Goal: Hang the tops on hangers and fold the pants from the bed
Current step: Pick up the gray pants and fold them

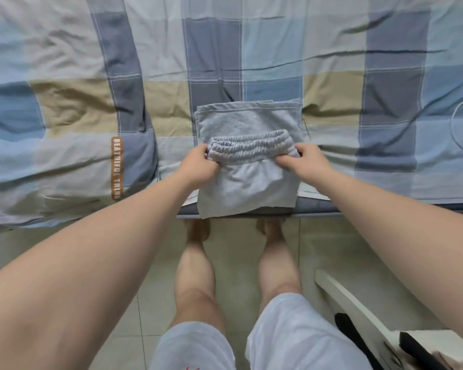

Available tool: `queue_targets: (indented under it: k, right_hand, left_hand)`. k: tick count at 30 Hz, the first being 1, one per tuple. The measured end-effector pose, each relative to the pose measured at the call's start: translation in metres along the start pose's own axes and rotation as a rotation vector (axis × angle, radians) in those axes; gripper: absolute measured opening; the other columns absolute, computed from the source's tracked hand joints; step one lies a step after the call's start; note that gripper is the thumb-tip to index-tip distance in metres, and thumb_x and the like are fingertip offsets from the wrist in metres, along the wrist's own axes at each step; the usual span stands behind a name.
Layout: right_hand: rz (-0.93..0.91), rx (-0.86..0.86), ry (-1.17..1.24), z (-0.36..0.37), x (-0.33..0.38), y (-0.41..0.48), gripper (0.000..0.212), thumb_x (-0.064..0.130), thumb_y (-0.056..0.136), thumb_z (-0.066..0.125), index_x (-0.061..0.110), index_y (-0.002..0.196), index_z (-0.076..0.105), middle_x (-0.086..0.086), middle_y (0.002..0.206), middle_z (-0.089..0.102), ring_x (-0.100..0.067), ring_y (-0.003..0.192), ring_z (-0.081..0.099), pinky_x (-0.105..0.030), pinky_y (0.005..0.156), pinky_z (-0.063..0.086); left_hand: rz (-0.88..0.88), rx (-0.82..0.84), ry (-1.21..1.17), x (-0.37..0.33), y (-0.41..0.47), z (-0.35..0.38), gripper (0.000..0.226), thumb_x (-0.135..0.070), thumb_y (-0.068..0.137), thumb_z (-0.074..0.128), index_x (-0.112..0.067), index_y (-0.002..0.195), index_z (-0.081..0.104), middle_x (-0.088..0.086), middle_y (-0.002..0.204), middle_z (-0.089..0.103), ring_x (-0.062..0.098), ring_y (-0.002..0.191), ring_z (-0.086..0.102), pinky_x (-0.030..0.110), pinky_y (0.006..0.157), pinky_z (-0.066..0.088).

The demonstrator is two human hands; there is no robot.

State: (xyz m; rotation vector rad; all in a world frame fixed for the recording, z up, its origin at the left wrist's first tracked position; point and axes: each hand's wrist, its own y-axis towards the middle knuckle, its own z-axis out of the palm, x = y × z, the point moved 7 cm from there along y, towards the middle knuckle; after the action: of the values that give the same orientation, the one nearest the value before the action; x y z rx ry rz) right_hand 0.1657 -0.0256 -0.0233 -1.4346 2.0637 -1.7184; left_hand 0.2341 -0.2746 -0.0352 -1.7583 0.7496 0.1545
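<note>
Light grey pants lie partly folded at the near edge of the bed, their lower part hanging slightly over the edge. The elastic waistband is lifted and turned toward the far folded layer. My left hand pinches the waistband's left end. My right hand pinches its right end. No tops or hangers are in view.
A checked blue, grey and beige cover spreads over the bed, with an orange label at the left. A white cable loops at the right. My bare feet stand on the tiled floor. White furniture stands at lower right.
</note>
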Motion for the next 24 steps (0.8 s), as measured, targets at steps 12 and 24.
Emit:
queue_targets:
  k: [12,24]
  right_hand:
    - [0.021,-0.387,0.041,-0.020,-0.017,0.087,0.057,0.046,0.090,0.065,0.020,0.138,0.048,-0.002,0.137,0.050,-0.022,0.125,0.049,-0.042,0.108,0.041]
    - [0.086,-0.198,0.204,0.039,-0.069,0.082,0.097,0.058,0.075,0.079,0.021,0.149,0.027,0.001,0.146,0.048,-0.025,0.135,0.048,-0.050,0.114,0.037]
  left_hand:
    - [-0.061,-0.441,0.023,0.007,0.075,-0.017,0.069,-0.046,0.089,0.065,-0.025,0.147,0.035,0.003,0.153,0.038,0.028,0.139,0.035,0.045,0.112,0.033]
    - [-0.197,-0.260,-0.240,0.065,0.069,0.028,0.094,-0.065,0.076,0.074,-0.023,0.147,0.029,-0.005,0.132,0.052,0.024,0.124,0.054,0.038,0.104,0.042]
